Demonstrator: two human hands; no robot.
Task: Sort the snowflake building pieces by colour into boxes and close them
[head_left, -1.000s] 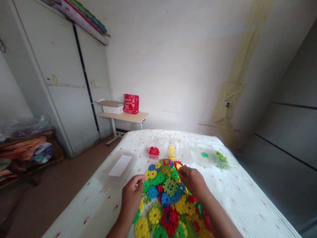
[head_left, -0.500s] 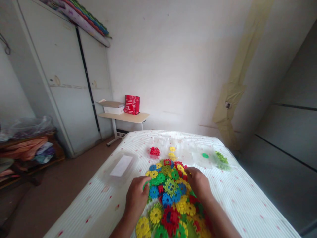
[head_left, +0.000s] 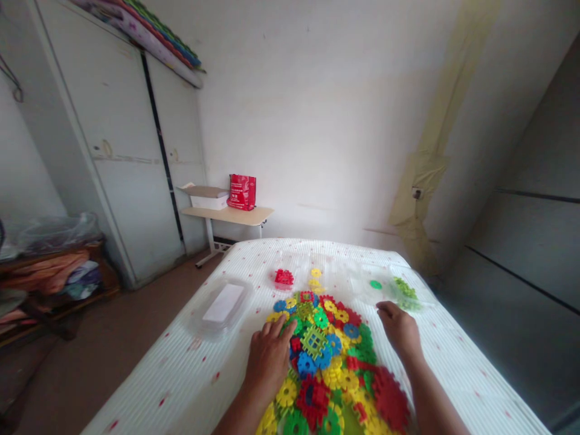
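Tablecloth (head_left: 453, 356) white, red-flecked, under plastic pcs (head_left: 314, 342); red bag (head_left: 243, 192) on side tbl (head_left: 254, 216).

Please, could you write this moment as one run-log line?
coloured pieces: heaped on tablecloth | left hand: over their left edge, contact unclear | right hand: right of them, grip unclear | light-green pieces: beyond right hand
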